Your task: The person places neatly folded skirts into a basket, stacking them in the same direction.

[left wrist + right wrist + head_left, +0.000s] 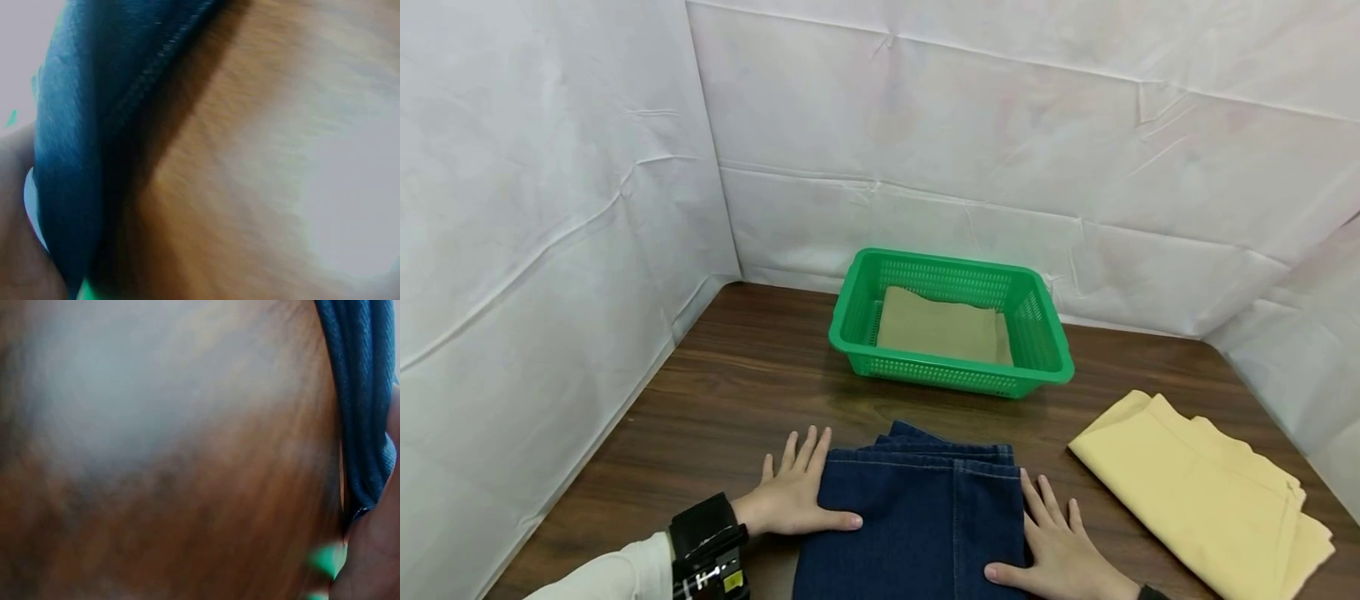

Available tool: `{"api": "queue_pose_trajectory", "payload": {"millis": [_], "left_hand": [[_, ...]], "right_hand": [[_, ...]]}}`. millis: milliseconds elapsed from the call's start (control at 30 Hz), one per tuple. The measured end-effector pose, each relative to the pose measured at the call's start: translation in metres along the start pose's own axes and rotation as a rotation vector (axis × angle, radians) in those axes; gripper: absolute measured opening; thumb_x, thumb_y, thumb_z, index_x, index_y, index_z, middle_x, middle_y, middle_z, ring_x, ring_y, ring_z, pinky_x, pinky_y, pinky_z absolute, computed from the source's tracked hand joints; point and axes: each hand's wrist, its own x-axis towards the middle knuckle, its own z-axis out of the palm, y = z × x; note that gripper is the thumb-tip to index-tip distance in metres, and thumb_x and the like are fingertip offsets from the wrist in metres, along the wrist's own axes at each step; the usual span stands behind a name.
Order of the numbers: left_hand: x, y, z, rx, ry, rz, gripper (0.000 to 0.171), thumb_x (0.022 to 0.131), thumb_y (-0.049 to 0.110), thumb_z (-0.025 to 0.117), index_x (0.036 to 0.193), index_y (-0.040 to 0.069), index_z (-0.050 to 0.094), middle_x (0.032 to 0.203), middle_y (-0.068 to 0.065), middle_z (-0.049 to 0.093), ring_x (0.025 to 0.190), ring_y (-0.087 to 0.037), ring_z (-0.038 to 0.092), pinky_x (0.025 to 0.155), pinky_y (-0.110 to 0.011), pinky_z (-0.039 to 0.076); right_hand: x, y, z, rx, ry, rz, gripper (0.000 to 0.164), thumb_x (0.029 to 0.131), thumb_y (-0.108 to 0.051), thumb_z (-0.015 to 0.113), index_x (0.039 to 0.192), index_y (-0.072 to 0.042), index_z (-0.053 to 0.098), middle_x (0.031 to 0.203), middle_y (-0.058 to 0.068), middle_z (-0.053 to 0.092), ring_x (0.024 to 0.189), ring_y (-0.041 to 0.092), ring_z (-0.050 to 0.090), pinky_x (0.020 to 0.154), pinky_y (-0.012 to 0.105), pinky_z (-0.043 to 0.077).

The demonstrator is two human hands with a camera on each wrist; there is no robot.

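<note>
A folded pair of dark blue jeans (910, 525) lies on the table at the near edge of the head view, its layered hem edges facing away from me. Along its left side rests my left hand (797, 496), fingers straight and spread, thumb on top of the denim. My right hand (1060, 546) lies against the opposite side in the same way, its thumb over the cloth. Both wrist views show the stacked denim edge close up, with the left hand (25, 219) and the right hand (375, 550) only partly visible beside it.
Behind the jeans stands a green plastic basket (940, 379) holding a folded khaki cloth (940, 325). On the right lies a folded yellow cloth (1210, 492). The brown wooden table (715, 400) is bordered by white sheet walls (962, 125) at the back and sides.
</note>
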Motion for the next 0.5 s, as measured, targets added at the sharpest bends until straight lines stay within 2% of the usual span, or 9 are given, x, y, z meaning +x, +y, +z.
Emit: {"api": "queue_pose_trajectory", "payload": {"millis": [200,300,400,500], "left_hand": [[-0.004,-0.008,0.007,-0.021,0.068,-0.006,0.119,0.068,0.077,0.051,0.144,-0.003,0.007,0.15,-0.021,0.0,0.137,-0.035,-0.005,0.101,-0.066,-0.003],[-0.004,-0.004,0.01,-0.065,0.117,0.0,0.117,0.067,0.074,0.056,0.142,-0.006,0.016,0.149,-0.024,0.004,0.138,-0.035,-0.002,0.099,-0.067,-0.003],[-0.004,0.0,0.012,-0.117,0.158,0.022,0.111,0.066,0.069,0.062,0.14,-0.005,0.025,0.147,-0.026,0.01,0.137,-0.037,0.003,0.097,-0.07,-0.003],[-0.004,0.003,0.014,-0.129,0.208,0.046,0.106,0.065,0.066,0.066,0.137,-0.004,0.033,0.144,-0.026,0.022,0.135,-0.039,0.014,0.096,-0.071,0.002]], "right_hand": [[0.0,-0.001,-0.001,0.061,0.001,-0.04,0.083,0.077,-0.057,0.061,0.12,0.013,0.051,0.147,0.029,-0.003,0.131,0.049,-0.01,0.092,0.073,-0.004],[0.0,-0.002,-0.002,0.113,0.004,-0.057,0.083,0.077,-0.054,0.063,0.125,0.01,0.047,0.146,0.031,-0.005,0.13,0.051,-0.01,0.091,0.073,-0.004],[0.001,-0.004,-0.002,0.175,0.018,-0.08,0.086,0.077,-0.051,0.065,0.136,0.004,0.037,0.145,0.032,-0.006,0.129,0.053,-0.011,0.091,0.073,-0.004],[0.0,-0.004,0.0,0.242,0.042,-0.111,0.085,0.076,-0.045,0.067,0.139,0.002,0.032,0.144,0.034,-0.006,0.128,0.055,-0.011,0.09,0.074,-0.003]]}}
